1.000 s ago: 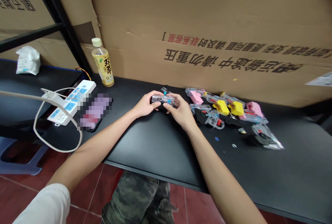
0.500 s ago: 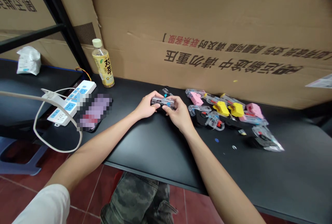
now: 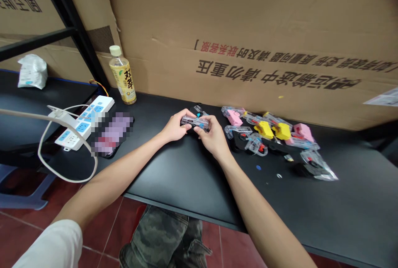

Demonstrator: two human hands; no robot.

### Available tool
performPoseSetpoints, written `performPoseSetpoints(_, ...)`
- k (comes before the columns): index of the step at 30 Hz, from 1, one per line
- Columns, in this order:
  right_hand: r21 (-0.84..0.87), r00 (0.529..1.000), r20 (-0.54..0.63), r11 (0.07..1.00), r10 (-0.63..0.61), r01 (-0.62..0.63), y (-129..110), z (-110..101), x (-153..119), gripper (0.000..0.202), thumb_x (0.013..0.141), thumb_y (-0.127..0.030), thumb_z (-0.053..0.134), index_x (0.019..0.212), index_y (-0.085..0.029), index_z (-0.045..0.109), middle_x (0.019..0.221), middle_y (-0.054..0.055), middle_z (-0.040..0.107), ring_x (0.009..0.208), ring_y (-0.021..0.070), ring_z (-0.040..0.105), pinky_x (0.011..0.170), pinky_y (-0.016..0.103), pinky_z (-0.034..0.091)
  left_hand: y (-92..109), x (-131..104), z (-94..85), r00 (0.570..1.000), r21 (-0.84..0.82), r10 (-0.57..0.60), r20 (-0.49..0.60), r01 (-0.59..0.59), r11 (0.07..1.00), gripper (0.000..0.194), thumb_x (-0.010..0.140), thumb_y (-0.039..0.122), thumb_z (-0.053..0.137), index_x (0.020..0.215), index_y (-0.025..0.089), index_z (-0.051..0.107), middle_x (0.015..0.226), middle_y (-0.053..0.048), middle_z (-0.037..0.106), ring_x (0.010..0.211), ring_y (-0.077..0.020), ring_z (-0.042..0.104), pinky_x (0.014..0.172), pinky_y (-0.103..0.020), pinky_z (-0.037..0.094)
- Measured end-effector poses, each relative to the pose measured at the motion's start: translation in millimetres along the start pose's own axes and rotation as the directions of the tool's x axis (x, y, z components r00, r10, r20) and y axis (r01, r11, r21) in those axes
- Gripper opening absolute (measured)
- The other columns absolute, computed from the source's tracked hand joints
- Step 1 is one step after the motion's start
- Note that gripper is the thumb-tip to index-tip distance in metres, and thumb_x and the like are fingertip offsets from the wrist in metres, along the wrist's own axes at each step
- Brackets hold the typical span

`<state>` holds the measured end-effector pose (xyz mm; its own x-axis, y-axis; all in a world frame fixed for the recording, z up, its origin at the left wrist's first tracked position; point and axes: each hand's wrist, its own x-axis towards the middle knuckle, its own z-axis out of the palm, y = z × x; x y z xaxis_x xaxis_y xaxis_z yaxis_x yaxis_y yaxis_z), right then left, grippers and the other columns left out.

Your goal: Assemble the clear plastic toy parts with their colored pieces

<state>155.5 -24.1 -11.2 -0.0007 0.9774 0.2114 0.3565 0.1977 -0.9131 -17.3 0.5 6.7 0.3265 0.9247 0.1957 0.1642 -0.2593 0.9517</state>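
My left hand (image 3: 176,128) and my right hand (image 3: 215,136) grip the two ends of a small clear plastic toy gun (image 3: 195,122) with black and blue parts. It lies sideways between them, low over the black table, and the thumbs press on its near side. My fingers cover both of its ends. Just behind the hands, another clear and black piece with a bit of blue (image 3: 198,110) is partly hidden. Right of my right hand lie several similar toy guns, among them a pink one (image 3: 234,117), a yellow one (image 3: 264,129) and a black one (image 3: 241,140).
A tall cardboard sheet (image 3: 248,15) stands along the back of the table (image 3: 177,181). To the left are a drink bottle (image 3: 123,78), a power strip (image 3: 85,123) with a looped white cable, and a blurred-out phone (image 3: 113,134). Small scraps lie at the right.
The view has shifted very slightly. Both hands keep the same hold on the toy gun, and nothing else has visibly moved.
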Motion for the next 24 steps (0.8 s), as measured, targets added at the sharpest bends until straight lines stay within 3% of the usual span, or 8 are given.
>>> performPoseSetpoints(4,-0.01,1.0,-0.008,1.0,0.002,-0.002,1.1,0.0,-0.1,0.033,0.077,-0.034,0.071,0.104,-0.026,0.054,0.103,0.006,0.065,0.087,0.023,0.062,0.071,0.039,0.058,0.5,0.1,0.3,1.0,0.013,0.012,-0.003,-0.012,1.0,0.032,0.073,0.002,0.06,0.1,0.018,0.067,0.098,-0.003,0.072,0.086,-0.0164,0.066,0.086,-0.032,0.054)
performPoseSetpoints(24,-0.025,1.0,-0.007,0.999,0.019,-0.02,1.6,0.7,0.0,0.033,0.077,-0.033,0.069,0.105,-0.024,0.053,0.101,0.005,0.063,0.089,0.0229,0.062,0.074,0.041,0.058,1.2,0.1,1.5,1.0,0.072,0.019,-0.009,-0.018,0.997,0.034,0.074,0.0,0.06,0.102,0.017,0.067,0.102,-0.004,0.075,0.092,-0.0176,0.069,0.091,-0.033,0.053)
